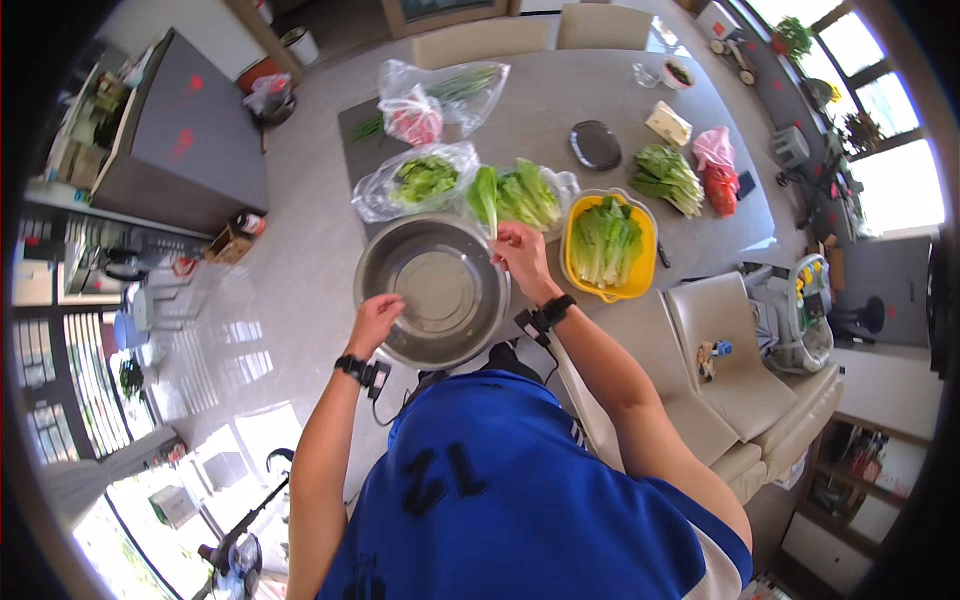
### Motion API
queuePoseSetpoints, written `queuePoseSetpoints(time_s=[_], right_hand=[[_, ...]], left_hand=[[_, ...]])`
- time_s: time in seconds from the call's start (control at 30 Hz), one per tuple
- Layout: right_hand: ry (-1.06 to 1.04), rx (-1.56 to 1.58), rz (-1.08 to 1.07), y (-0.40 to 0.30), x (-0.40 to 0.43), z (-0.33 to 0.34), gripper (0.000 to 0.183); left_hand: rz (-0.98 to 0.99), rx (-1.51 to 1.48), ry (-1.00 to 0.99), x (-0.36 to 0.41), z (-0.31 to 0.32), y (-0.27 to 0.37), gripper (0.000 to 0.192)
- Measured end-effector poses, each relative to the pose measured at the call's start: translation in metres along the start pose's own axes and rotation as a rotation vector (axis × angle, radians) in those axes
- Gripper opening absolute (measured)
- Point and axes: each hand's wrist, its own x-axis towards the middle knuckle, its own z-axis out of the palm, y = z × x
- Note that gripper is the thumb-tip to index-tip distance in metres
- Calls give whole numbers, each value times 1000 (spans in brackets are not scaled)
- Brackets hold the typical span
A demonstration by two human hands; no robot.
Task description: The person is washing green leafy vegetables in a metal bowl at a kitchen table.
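My right hand (521,255) pinches the white stem of a single green lettuce leaf (485,193), which points away from me over the far right rim of a large stainless steel basin (439,281). Over the basin's near left side is my left hand (375,321), fingers drawn together with nothing visible in them. The basin holds no leaves that I can see. Just beyond the right hand, more lettuce leaves (529,193) lie on a plastic bag. To the right, a yellow basket (645,279) set in a pale outer tub holds upright lettuce leaves (606,244).
A clear bag of torn leaves (425,178) lies beyond the basin. Farther off are a bag of green onions (465,84), a dark oval dish (595,145), a leafy green bunch (667,180) and a red bag (720,187). Beige chairs (709,330) stand right, near a knife (663,255).
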Motion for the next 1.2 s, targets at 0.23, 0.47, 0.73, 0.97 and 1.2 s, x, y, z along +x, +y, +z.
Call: queuePoseSetpoints(time_s=[0.23,0.47,0.73,0.97,1.2], right_hand=[[-367,103,576,89,-34,69,7],[-264,-181,545,112,-35,101,15],[-281,-138,499,110,-50,93,16],[-373,-147,556,90,-57,94,17],[-401,-34,565,109,-47,95,16]], left_hand=[[-157,-108,-88,15,21,-5,28],[-410,-384,-166,34,36,-45,26],[-472,-718,53,61,62,-58,13],[-472,-663,27,58,67,-67,9],[-489,-737,136,56,70,-61,7]])
